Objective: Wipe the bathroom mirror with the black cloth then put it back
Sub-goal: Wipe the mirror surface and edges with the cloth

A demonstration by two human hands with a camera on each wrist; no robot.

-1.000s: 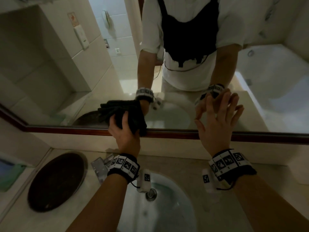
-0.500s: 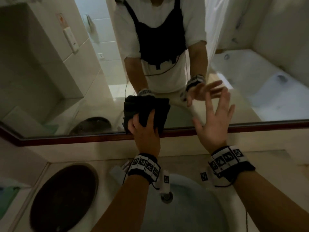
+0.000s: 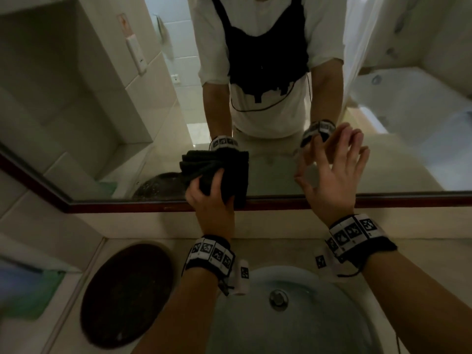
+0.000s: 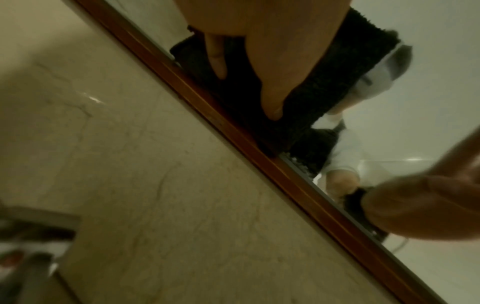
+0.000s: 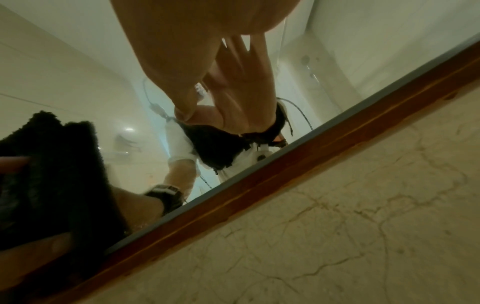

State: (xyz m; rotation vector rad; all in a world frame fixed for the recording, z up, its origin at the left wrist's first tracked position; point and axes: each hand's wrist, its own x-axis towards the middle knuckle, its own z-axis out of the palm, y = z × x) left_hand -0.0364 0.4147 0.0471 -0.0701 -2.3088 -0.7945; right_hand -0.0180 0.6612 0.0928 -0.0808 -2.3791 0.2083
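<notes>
- Head view: the left hand (image 3: 212, 200) presses a bunched black cloth (image 3: 224, 169) against the bathroom mirror (image 3: 102, 103), fingers curled over it, just above the mirror's dark wooden frame (image 3: 127, 207). The right hand (image 3: 334, 172) is raised beside it, fingers spread and straight, holding nothing. Below lie a white sink (image 3: 319, 325) and a dark round mat (image 3: 127, 292).
- Left wrist view: fingers (image 4: 272, 90) lie over the black cloth (image 4: 337, 82), which meets the frame (image 4: 233, 131) at the glass's bottom edge.
- Right wrist view: the right hand (image 5: 197, 51) is spread at the glass; whether it touches cannot be told. The cloth (image 5: 52, 164) is at the left.
</notes>
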